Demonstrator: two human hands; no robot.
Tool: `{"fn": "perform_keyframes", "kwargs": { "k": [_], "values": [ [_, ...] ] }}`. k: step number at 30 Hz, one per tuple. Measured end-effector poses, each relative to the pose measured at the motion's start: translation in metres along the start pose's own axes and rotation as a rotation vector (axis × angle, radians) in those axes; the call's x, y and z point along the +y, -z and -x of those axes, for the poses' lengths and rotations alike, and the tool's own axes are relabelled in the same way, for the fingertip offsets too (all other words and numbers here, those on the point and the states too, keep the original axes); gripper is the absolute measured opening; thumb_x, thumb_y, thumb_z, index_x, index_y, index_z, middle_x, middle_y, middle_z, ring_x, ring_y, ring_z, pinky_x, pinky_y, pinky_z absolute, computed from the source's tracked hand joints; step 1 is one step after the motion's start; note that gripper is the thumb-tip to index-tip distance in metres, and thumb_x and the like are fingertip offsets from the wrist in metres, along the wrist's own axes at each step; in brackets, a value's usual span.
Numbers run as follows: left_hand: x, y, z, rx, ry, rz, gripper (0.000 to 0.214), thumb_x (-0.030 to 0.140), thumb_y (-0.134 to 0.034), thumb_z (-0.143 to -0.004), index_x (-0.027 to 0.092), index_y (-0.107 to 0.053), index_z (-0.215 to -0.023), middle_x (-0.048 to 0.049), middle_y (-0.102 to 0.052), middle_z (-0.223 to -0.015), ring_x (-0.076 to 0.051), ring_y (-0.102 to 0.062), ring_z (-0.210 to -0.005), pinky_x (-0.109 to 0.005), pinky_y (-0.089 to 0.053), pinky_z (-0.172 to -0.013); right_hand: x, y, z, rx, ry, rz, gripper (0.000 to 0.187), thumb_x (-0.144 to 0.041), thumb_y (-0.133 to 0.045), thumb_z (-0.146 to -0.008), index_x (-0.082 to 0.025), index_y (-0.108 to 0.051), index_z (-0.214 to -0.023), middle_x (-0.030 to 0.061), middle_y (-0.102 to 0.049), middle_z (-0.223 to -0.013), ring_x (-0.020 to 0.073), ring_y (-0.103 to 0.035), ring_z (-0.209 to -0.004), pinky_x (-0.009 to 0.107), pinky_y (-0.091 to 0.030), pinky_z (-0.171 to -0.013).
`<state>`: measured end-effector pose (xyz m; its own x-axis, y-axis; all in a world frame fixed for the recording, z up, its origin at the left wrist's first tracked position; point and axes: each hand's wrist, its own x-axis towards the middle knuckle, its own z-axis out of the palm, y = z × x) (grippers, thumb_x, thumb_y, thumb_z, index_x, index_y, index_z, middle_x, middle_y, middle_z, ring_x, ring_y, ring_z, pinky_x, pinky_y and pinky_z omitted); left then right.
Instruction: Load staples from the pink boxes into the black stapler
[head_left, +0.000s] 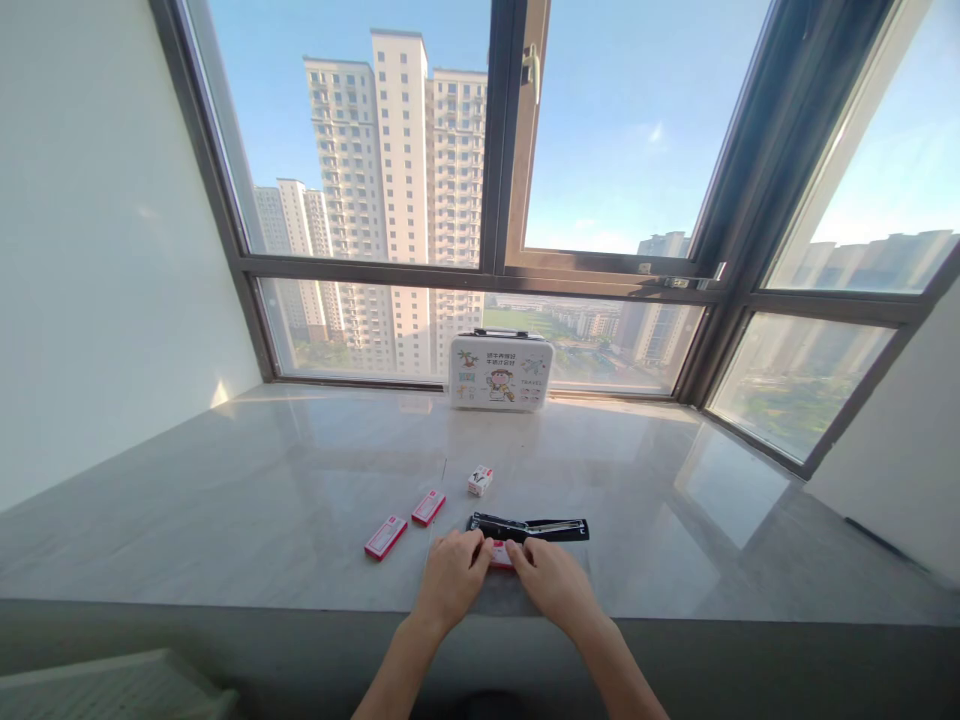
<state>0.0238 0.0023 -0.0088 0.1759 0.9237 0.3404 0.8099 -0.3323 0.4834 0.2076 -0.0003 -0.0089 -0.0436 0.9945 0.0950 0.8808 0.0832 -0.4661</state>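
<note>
My left hand [452,578] and my right hand [551,580] meet at the near edge of a marble windowsill [225,500]. Together their fingertips pinch a small red staple box [500,555], mostly hidden by the fingers. Just beyond the fingertips lies a black stapler [529,527], lying open lengthwise and touching neither hand that I can tell. Two more red staple boxes [385,537] [428,507] lie to the left. A small white and red box [480,481] stands farther back.
A white case with cartoon print and a handle [500,373] stands against the window at the back of the sill. A white wall closes the left side. Dark window frames run along the back and right. The sill's front edge drops off just under my wrists.
</note>
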Motion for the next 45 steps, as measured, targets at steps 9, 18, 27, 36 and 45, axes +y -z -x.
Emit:
{"fn": "perform_keyframes", "kwargs": {
  "k": [9,18,27,36,45],
  "values": [
    [0.000,-0.004,0.004,0.064,0.020,0.028,0.042,0.049,-0.039,-0.098,0.027,-0.062,-0.126,-0.0057,-0.072,-0.100,-0.025,-0.066,-0.094,-0.034,-0.040,-0.081,0.099,0.037,0.013,-0.124,-0.231,-0.556,0.066,-0.073,-0.054,-0.082,-0.020,-0.052,-0.121,-0.0009,-0.060,-0.065,0.0143,-0.048,-0.039,0.025,-0.027,-0.038],
    [0.006,-0.005,0.003,0.059,0.021,-0.073,0.040,0.048,-0.037,-0.099,0.027,-0.062,-0.122,-0.0066,-0.073,-0.103,-0.026,-0.066,-0.093,-0.037,-0.039,-0.080,0.030,0.037,-0.057,0.045,0.137,-0.849,0.055,-0.069,-0.067,-0.074,-0.017,-0.063,-0.092,-0.0033,-0.049,-0.063,0.0103,-0.041,-0.052,0.023,-0.031,-0.048],
    [0.011,0.002,0.007,0.023,-0.014,-0.046,0.031,0.049,-0.048,-0.094,0.027,-0.065,-0.107,-0.0062,-0.071,-0.094,-0.027,-0.063,-0.092,-0.038,-0.039,-0.079,-0.010,0.013,-0.082,-0.051,0.259,-0.518,0.041,-0.055,-0.076,-0.071,-0.017,-0.068,-0.086,-0.0086,-0.040,-0.057,0.0087,-0.034,-0.054,0.022,-0.023,-0.051],
    [0.029,0.002,0.020,-0.026,-0.160,-0.008,0.027,0.044,-0.060,-0.089,0.035,-0.066,-0.113,-0.0033,-0.067,-0.098,-0.027,-0.059,-0.097,-0.039,-0.039,-0.083,-0.001,0.019,-0.074,-0.038,0.252,-0.265,0.034,-0.048,-0.078,-0.071,-0.019,-0.069,-0.086,-0.0075,-0.049,-0.059,0.0096,-0.043,-0.056,0.023,-0.021,-0.054],
    [-0.031,0.047,0.038,0.200,0.019,-0.192,0.019,0.043,-0.070,-0.078,0.028,-0.062,-0.086,-0.0045,-0.059,-0.119,-0.031,-0.051,-0.115,-0.045,-0.040,-0.096,0.026,0.026,-0.069,-0.010,0.153,-0.223,0.038,-0.053,-0.076,-0.072,-0.019,-0.068,-0.087,-0.0060,-0.052,-0.060,0.0116,-0.046,-0.057,0.024,-0.021,-0.054]
  ]
}}
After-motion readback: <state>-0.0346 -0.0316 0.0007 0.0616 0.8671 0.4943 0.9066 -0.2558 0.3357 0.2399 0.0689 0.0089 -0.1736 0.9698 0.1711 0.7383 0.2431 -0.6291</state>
